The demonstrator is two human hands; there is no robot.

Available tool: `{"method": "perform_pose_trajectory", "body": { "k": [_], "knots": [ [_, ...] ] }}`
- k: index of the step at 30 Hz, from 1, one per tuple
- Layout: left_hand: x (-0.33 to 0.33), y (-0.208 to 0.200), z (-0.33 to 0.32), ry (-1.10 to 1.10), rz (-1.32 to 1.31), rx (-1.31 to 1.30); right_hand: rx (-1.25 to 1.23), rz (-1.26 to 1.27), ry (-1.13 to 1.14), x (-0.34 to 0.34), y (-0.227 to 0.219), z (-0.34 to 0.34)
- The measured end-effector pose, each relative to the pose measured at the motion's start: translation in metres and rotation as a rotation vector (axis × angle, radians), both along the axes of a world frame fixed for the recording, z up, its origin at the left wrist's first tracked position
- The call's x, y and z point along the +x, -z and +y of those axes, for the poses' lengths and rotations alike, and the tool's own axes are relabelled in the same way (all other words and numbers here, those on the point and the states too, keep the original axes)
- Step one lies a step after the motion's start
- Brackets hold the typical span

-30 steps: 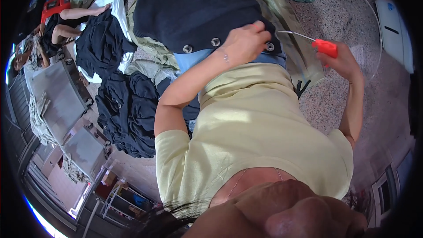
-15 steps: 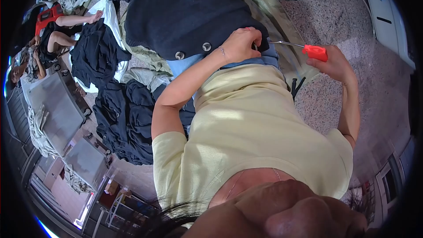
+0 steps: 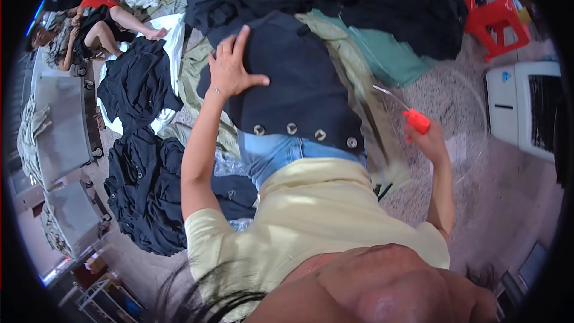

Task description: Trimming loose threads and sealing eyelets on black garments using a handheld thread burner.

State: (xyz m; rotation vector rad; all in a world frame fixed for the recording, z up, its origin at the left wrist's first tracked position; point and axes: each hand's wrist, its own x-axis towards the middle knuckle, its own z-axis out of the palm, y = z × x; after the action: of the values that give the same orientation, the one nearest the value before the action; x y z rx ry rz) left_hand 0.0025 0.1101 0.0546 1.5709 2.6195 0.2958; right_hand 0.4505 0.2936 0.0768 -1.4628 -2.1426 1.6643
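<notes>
Now left hand [image 3: 230,70] flattens dark garment [image 3: 299,90] (round metal buttons).

A red plastic stool [image 3: 495,17] stands above a white appliance [image 3: 523,107], beside heaped dark clothes [image 3: 149,197].

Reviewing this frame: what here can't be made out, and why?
- Head view: the red tool in the right hand has a thin metal tip; its kind is too small to tell.
- The dark garment under the left hand: its lower part is hidden behind the jeans and shirt.
- The person at upper left is small and bent by the fisheye rim.
</notes>
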Motion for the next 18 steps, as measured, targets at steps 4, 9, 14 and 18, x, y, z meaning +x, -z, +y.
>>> {"method": "perform_pose_trajectory", "body": {
  "k": [4,9,14,18],
  "knots": [
    [-0.02,-0.012,0.001,-0.192,-0.139,-0.142,-0.008,0.06,-0.007,-0.042,0.004,-0.001],
    [-0.068,-0.021,-0.025,0.018,0.071,-0.097,0.014,0.087,-0.007,-0.072,0.017,0.006],
    [-0.211,-0.136,-0.105,-0.45,0.514,-0.073,0.133,0.088,-0.033,-0.085,0.028,0.021],
    [-0.358,-0.265,-0.267,-1.07,0.865,-0.057,0.18,0.037,-0.09,-0.126,0.031,0.029]
  ]
}}
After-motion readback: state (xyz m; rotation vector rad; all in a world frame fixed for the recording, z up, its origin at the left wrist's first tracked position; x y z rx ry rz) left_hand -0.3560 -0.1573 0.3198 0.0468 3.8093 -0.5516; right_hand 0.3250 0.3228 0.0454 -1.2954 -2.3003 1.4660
